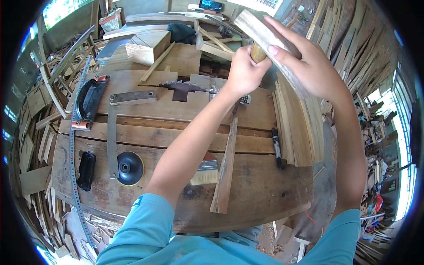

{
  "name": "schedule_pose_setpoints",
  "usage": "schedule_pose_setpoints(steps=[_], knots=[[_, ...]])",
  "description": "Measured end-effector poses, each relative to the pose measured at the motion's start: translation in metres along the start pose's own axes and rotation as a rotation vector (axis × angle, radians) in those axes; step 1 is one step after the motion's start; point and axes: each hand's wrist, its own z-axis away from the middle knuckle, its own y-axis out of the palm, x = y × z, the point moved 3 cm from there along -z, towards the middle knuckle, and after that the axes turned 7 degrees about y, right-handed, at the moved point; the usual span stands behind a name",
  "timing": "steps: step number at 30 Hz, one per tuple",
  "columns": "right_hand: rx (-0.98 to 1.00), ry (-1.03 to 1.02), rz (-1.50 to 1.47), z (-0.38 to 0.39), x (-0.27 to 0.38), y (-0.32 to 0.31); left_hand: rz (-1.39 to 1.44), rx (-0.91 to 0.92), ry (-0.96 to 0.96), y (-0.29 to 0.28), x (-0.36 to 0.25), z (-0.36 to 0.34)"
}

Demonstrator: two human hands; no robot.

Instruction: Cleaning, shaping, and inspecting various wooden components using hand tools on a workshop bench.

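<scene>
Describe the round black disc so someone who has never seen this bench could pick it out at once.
Go to the near-left part of the big wooden workbench and find the long, straight blade hinged to a short bar. Right by the blade's near end, on its right, lies the disc. Its round outline and raised centre set it apart from the oblong black piece left of the blade.

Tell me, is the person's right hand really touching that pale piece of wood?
Touching. The head view shows it: the right hand's thumb lies on the face of the pale piece of wood, with no gap.
</scene>
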Motion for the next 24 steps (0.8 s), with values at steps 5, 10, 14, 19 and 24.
schedule_pose_setpoints(steps=[5, 10, 14, 19, 24], knots=[[0.076, 0.065, 0.028, 0.006, 0.026, -0.011, -0.021, -0.062, 0.118, 0.002, -0.001, 0.004], [-0.073, 0.207, 0.071, 0.007, 0.046, -0.018, 0.001, 0.008, 0.069, 0.004, 0.005, 0.003], [-0.088, 0.230, 0.149, -0.004, 0.042, -0.019, -0.050, 0.015, 0.060, 0.003, 0.002, 0.004], [-0.002, 0.224, 0.121, -0.004, 0.026, -0.019, -0.079, 0.014, 0.026, 0.003, 0.000, 0.004], [-0.004, 0.046, 0.229, 0.005, 0.021, -0.016, -0.096, -0.031, 0.107, 0.004, 0.002, 0.004]])
